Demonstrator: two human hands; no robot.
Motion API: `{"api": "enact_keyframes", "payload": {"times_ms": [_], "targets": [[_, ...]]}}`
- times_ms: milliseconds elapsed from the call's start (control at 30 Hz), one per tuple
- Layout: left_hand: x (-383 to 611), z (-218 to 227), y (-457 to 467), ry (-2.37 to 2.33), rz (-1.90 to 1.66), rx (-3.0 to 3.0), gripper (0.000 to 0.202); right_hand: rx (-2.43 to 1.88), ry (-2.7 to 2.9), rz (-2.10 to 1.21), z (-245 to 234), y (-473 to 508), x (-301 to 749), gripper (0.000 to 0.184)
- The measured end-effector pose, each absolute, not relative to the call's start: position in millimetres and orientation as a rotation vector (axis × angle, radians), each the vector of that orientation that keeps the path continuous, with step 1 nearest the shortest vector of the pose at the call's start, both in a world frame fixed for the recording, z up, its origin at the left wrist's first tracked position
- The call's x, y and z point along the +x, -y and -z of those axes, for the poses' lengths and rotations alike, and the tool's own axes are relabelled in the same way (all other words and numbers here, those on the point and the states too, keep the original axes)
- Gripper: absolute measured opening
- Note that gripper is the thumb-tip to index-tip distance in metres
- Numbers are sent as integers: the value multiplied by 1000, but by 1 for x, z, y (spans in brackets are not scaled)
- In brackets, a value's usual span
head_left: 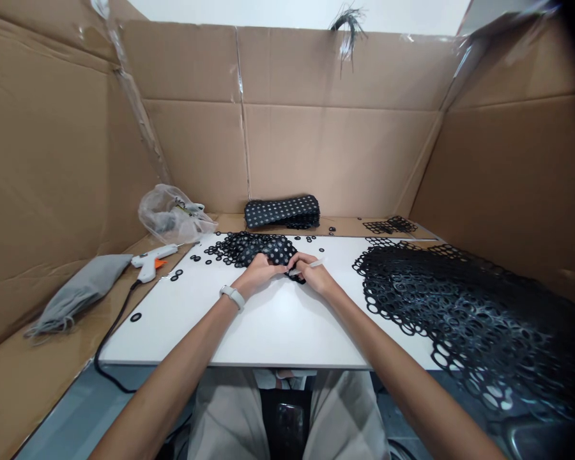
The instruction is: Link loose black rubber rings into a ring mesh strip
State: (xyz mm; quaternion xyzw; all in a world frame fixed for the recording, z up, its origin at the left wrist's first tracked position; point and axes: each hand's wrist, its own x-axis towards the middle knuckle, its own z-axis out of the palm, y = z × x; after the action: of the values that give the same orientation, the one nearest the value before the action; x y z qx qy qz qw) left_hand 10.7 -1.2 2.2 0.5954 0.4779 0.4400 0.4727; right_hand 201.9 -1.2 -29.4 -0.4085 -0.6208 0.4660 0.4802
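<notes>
Black fabric with white dots lies near the back of the white board, and my left hand pinches its front edge. My right hand is closed round a thin white pen-like stick, its tip at the fabric's right edge beside my left fingers. What exactly the fingertips press together is too small to make out. Against the fabric's left side lies a pile of small black rings, some loose on the board. A pale band sits on my left wrist.
A large heap of linked black rings covers the right side and hangs over the front edge. Folded dotted fabric stands at the back. On the left are a glue gun with cord, a grey pouch and a plastic bag. Cardboard walls enclose the board.
</notes>
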Motion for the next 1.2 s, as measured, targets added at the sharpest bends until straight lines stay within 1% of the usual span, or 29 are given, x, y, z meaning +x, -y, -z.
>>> {"api": "enact_keyframes", "payload": {"times_ms": [167,300,400,533,733,967,1200], "targets": [[13,-10,7,-1168,-1076,1477,30,-1000,1429,-1154,28,-3,204,14],[13,-10,7,-1199,-1060,1513,29,-991,1349,-1200,26,-7,207,27],[10,-7,3,-1242,-1048,1544,28,-984,1295,-1216,27,-9,209,31],[3,-5,0,-1283,-1030,1594,26,-986,1249,-1228,28,-11,210,30],[2,-2,1,-1226,-920,1661,35,-1032,1252,-1221,30,-15,209,33],[5,1,1,-1201,-811,1586,38,-1064,1266,-1207,26,-11,210,36],[5,0,4,-1221,-709,1592,31,-1061,1304,-1193,21,-5,210,32]]}}
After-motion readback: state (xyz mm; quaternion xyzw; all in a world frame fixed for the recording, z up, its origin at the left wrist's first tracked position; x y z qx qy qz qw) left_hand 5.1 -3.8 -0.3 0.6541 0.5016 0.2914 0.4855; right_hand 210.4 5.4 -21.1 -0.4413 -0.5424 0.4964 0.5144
